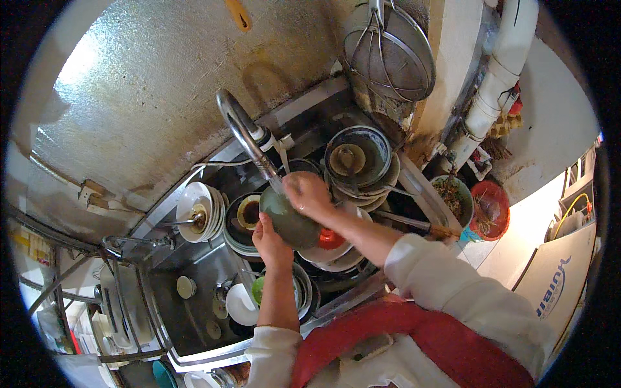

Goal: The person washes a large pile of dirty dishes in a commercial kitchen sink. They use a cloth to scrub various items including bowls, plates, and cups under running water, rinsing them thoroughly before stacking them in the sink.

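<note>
My left hand (272, 245) grips the near-left rim of a dark green dish (293, 224), which is tilted under the tap. My right hand (308, 193) is curled over the dish's far edge; whether something is inside its fingers is hidden. Water runs from the curved metal faucet (242, 128) beside my right fingers. Just left of the dish stands a stack of plates with a small bowl of dark liquid (250, 212) on top. Partly behind my right forearm, a red object (331, 238) lies on pale dishes.
Stacked white bowls (194, 213) with a spoon lean left of the faucet. Nested bowls with a ladle (359, 154) stand at the right. The left sink basin (194, 317) holds scattered small dishes. A wire strainer (390, 60) hangs above; a red bucket (491, 213) stands beyond the sink edge.
</note>
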`<state>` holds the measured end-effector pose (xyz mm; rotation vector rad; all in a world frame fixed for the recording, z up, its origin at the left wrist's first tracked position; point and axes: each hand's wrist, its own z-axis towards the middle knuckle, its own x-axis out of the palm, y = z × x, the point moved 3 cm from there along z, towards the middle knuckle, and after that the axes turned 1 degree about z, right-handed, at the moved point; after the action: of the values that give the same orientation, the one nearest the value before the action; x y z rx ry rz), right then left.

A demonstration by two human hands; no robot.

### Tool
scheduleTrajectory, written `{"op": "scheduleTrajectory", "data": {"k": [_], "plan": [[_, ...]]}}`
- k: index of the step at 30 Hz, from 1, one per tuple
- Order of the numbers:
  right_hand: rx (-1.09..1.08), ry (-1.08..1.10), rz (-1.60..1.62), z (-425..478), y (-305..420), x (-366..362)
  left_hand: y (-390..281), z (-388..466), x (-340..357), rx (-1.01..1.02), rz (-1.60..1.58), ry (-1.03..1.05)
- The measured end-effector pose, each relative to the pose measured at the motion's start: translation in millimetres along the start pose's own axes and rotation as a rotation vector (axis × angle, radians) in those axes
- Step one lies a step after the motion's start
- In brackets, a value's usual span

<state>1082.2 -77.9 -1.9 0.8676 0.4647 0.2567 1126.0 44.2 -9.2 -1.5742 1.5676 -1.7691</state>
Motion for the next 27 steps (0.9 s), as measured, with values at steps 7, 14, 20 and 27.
{"op": "scheduleTrajectory", "data": {"k": [7,14,20,27], "plan": [[-0.425,-0.032,-0.113,-37,63,-10,-7,12,-5,-0.07,-0.174,-0.006],[0.65,0.035,0.4,-9,-50,-9,-4,9,-23,-0.204,-0.293,0.088],[0.895,0.376,1.084,-4,-30,-35,15,38,-33,-0.086,0.009,-0.218],[0.634,0.197,0.83,4,-7,-51,42,63,-17,0.097,0.151,-0.133]]}}
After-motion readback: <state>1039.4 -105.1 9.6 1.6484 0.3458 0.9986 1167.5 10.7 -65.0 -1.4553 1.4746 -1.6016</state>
